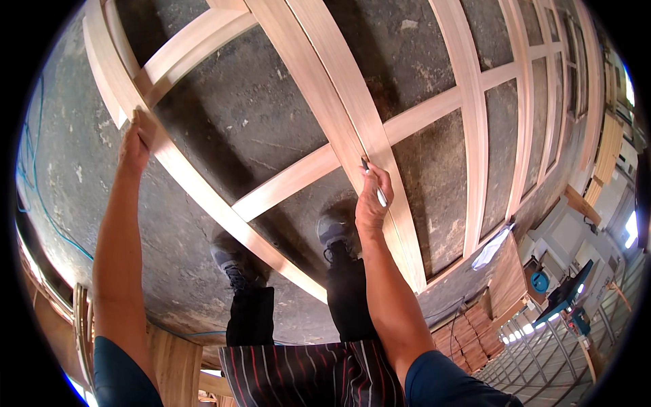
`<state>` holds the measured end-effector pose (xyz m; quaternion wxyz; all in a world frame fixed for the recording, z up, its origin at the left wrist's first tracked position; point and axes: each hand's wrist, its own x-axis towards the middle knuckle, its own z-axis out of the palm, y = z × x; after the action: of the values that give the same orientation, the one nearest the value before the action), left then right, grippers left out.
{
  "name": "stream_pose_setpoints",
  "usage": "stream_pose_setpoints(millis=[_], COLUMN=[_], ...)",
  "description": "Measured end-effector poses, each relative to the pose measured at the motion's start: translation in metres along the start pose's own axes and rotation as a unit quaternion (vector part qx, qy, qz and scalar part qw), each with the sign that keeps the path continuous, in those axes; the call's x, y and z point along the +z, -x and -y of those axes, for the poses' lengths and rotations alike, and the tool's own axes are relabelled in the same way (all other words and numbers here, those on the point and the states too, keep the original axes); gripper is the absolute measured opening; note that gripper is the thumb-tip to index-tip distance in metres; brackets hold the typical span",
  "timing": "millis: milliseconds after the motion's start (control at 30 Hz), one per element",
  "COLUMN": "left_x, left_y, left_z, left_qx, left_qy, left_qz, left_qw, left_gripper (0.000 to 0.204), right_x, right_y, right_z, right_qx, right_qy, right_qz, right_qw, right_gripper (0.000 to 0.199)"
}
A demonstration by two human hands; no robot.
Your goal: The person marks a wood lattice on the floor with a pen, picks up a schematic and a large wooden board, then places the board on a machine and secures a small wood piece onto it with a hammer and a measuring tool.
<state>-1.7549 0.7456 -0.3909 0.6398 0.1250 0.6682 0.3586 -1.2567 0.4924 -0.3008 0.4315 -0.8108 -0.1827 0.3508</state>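
A large frame of pale wood spreads over the dark floor before me. My left hand is closed round the edge of its curved-looking left rail, near the corner joint with a crosspiece. In my right hand is a pen with a dark end and a pale barrel. That hand rests on or just above two long boards lying side by side with a thin seam between them. The dark end of the pen is near this seam; whether it touches cannot be made out. A lower crosspiece joins the left rail to these boards.
My shoes stand inside and beside the frame's near end. More slatted frame parts stretch right. A blue hose lies at far left. White cloth or paper, stacked wood and a blue round container are at right.
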Motion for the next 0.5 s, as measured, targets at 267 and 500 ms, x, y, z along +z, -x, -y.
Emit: stream_pose_setpoints(millis=[267,500], left_x=[0.0,-0.007], left_y=[0.001,-0.003], left_z=[-0.001,-0.002], left_qx=[0.006,0.007], left_qy=[0.0,-0.001], left_qz=[-0.024,0.01], left_qw=[1.0,1.0], left_gripper=[0.06,0.057], right_x=[-0.007,-0.007], right_y=[0.004,0.004], right_z=[0.005,0.001], right_qx=[0.023,0.054], right_qy=[-0.021,-0.059], right_qz=[0.006,-0.01], right_qw=[1.0,0.997], right_gripper=[0.022,0.022])
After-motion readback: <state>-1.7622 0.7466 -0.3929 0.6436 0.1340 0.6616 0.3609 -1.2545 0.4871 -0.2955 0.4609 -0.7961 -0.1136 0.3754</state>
